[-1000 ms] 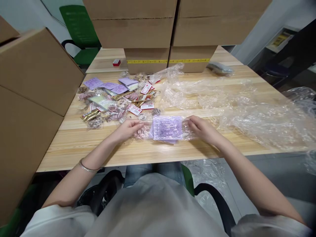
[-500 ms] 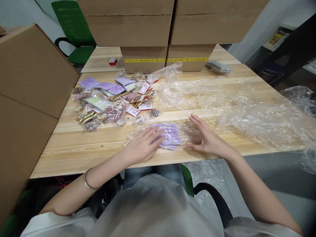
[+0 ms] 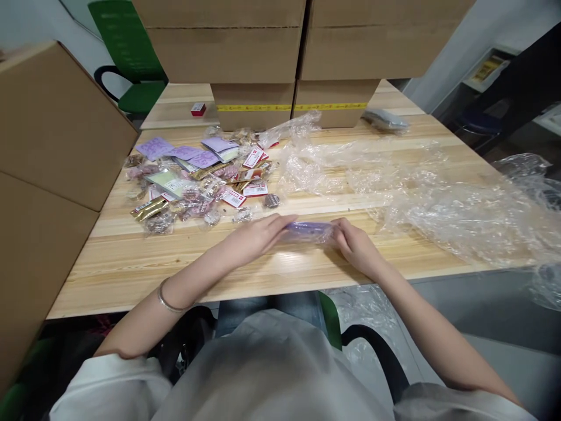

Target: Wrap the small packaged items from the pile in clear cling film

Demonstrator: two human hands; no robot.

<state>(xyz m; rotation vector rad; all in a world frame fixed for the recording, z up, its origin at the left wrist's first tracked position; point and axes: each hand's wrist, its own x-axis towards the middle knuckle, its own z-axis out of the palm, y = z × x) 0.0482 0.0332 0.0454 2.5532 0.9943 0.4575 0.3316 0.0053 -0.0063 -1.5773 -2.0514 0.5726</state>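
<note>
Between my two hands is a purple packet wrapped in clear plastic film [image 3: 309,230], raised and tilted near the table's front edge. My left hand [image 3: 265,234] grips its left end, fingers closed over the film. At the right end, my right hand [image 3: 350,240] pinches the plastic with thumb and fingers. Beyond my left hand lies a pile of small wrapped items: purple packets [image 3: 154,148], gold sachets [image 3: 149,209], red-and-white labelled boxes [image 3: 233,197] and a dark round wrapped piece [image 3: 272,200].
Crumpled clear film [image 3: 464,216] spreads over the table's right side. Stacked cardboard boxes [image 3: 258,52] stand at the back, and a large carton [image 3: 52,128] on the left. A small red box [image 3: 198,109] and a grey plastic-wrapped packet [image 3: 385,120] lie further back.
The film-wrapped purple packet lay flat on the table; now it is lifted and tilted. Both hands, open before, have closed on its ends.
</note>
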